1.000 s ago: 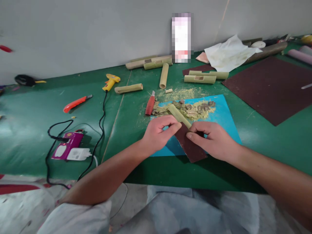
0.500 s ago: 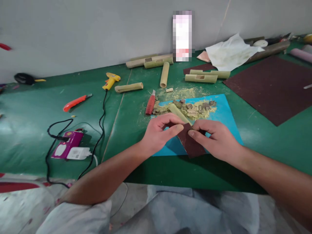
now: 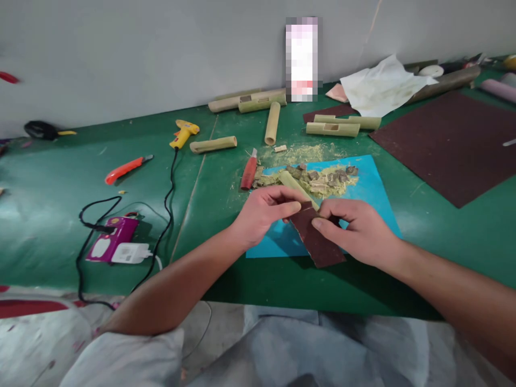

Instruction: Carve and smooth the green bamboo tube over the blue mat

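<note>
A strip of dark brown sandpaper (image 3: 318, 242) with a rough torn left edge is pinched near its top between my two hands. My left hand (image 3: 268, 215) is closed, thumb and fingers on the strip's upper left side. On its upper right side, my right hand (image 3: 355, 228) grips it with the thumb on top; its other fingertips are partly hidden. A bamboo piece (image 3: 298, 188) lies just beyond my fingers, its near end hidden by them. Beneath sits a blue sheet (image 3: 379, 199) bearing bamboo shavings and chips (image 3: 330, 180).
On the green table (image 3: 217, 215) lie a red-handled knife (image 3: 249, 172), an orange utility knife (image 3: 127, 170), a yellow glue gun (image 3: 184, 134) and a purple power strip (image 3: 115, 239) with cords. Cut bamboo tubes (image 3: 332, 129), a large brown sheet (image 3: 451, 145) and white paper (image 3: 385, 86) are farther back.
The sandpaper strip's lower end has come slightly nearer to me and to the right, showing more of its surface. Both hands keep their hold, and my left hand has shifted slightly left.
</note>
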`<state>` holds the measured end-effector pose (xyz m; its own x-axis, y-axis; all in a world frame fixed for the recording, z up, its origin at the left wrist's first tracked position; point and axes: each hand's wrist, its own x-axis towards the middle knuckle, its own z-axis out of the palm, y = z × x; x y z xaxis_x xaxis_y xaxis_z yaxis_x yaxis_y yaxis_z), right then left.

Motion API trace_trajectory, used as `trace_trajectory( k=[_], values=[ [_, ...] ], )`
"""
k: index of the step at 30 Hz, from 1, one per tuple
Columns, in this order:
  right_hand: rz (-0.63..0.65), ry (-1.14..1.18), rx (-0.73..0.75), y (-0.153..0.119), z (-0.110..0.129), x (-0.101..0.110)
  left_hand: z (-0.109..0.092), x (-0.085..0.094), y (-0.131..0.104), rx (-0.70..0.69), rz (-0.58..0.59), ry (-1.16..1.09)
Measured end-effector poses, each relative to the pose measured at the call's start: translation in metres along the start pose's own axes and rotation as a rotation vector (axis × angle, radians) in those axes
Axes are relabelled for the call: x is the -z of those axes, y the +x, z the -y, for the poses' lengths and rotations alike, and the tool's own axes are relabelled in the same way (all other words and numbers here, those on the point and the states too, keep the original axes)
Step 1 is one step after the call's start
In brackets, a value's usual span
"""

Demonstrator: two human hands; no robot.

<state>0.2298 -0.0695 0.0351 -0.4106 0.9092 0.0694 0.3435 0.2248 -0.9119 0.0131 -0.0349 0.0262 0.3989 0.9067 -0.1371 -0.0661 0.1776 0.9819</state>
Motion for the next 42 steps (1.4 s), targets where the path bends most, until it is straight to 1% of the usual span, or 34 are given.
trace_trajectory(
  k=[2,4,6,9,12,17,21,23,28,31,34,39,42],
  values=[
    [0.014,0.022,-0.013,0.000,0.001,0.000,0.000,0.000,0.001,-0.046,-0.041,-0.022],
    [0.015,0.051,-0.028,-0.001,0.003,0.000,0.000,-0.001,0.001,-0.052,-0.039,-0.028],
    [0.019,0.095,-0.057,-0.001,0.005,0.000,-0.002,-0.002,0.000,-0.003,-0.014,-0.012],
    [0.032,0.155,-0.108,0.000,0.007,0.001,-0.005,-0.005,-0.002,0.110,0.026,0.021],
    [0.059,0.177,-0.131,0.000,0.009,0.002,-0.007,-0.008,-0.003,0.142,0.039,0.045],
    [0.110,0.192,-0.243,0.001,0.008,-0.002,-0.005,-0.011,-0.004,0.072,0.027,0.074],
    [0.171,0.237,-0.257,0.001,0.010,-0.004,-0.002,-0.012,-0.005,0.064,0.092,0.092],
    [0.216,0.260,-0.273,0.001,0.010,-0.004,-0.004,-0.013,-0.006,0.076,0.122,0.115],
    [0.298,0.371,-0.355,0.002,0.010,0.002,-0.009,-0.013,-0.008,0.027,0.116,0.229],
    [0.343,0.429,-0.415,0.003,0.009,0.004,-0.009,-0.012,-0.009,0.024,0.139,0.233],
    [0.345,0.435,-0.435,0.003,0.008,0.005,-0.008,-0.012,-0.009,0.002,0.147,0.244],
    [0.302,0.369,-0.471,0.005,0.008,0.004,-0.011,-0.016,-0.010,-0.072,0.076,0.427],
    [0.313,0.368,-0.526,0.006,0.010,0.004,-0.011,-0.018,-0.011,-0.085,0.073,0.429]
  ],
)
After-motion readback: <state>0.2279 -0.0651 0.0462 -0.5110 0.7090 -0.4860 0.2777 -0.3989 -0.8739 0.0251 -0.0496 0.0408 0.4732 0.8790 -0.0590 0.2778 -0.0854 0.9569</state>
